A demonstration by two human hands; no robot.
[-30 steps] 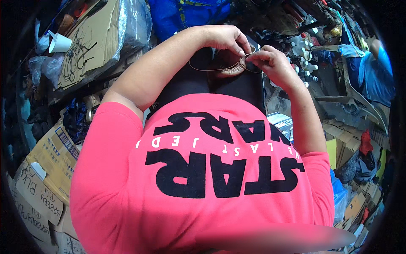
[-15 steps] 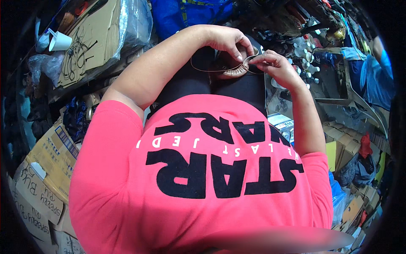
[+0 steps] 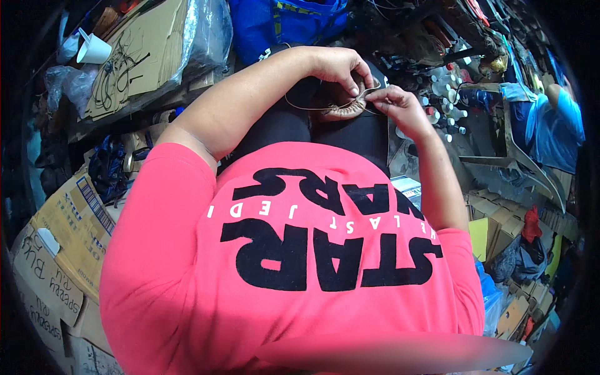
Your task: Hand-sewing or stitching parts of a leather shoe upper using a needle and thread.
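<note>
A brown moccasin-style shoe (image 3: 343, 113) with a pleated, stitched toe rests on my lap between my thighs. From above, my left hand (image 3: 347, 70) bends over it, thumb and fingers pinched at its upper edge. My right hand (image 3: 400, 107) comes from the right, its fingertips closed on a thin lace (image 3: 304, 109) beside the pleats. One loop of this lace swings out to the left of the shoe, under my left forearm. The far side of the shoe and part of the lace are hidden behind my fingers.
A blue bag (image 3: 289, 31) stands beyond my knees. Flat cardboard (image 3: 134, 59) with black cords and a white cup (image 3: 94, 49) lie at the far left. Several small bottles (image 3: 445, 100) cluster at right. A person in a blue shirt (image 3: 556, 131) is at the far right.
The view has shifted slightly. Both hands stay at the shoe's toe, the right one a little closer to the pleats. The lace loop at left has moved slightly.
</note>
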